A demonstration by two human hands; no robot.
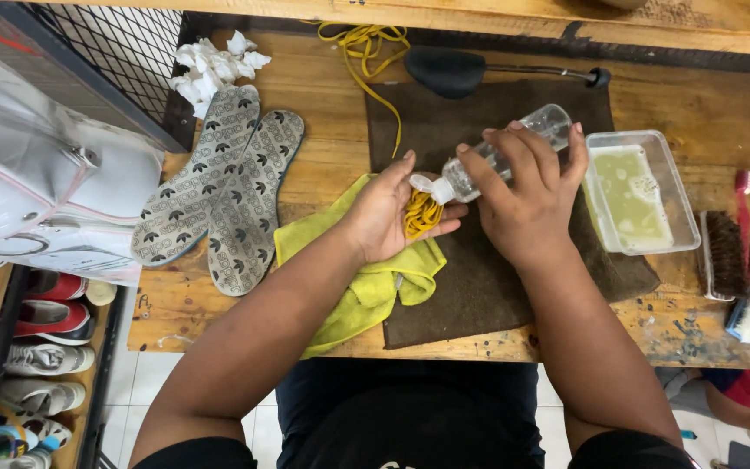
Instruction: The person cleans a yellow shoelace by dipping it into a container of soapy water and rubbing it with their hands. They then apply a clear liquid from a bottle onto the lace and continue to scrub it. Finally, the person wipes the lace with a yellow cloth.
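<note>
My left hand (385, 213) is cupped palm up over the brown mat (488, 278), with a bundled yellow shoelace (421, 214) lying in it. My right hand (523, 195) grips a clear plastic bottle (514, 148), tipped so its white flip-cap nozzle (433, 186) points down onto the lace. A yellow cloth (366, 287) lies under my left wrist.
Two patterned insoles (219, 187) lie at the left, with crumpled white tissue (210, 65) behind them. A clear tub of yellowish liquid (635, 191) stands at the right, beside brushes (740, 260). Another yellow lace (366, 48) and a black shoe tree (453, 69) lie at the back.
</note>
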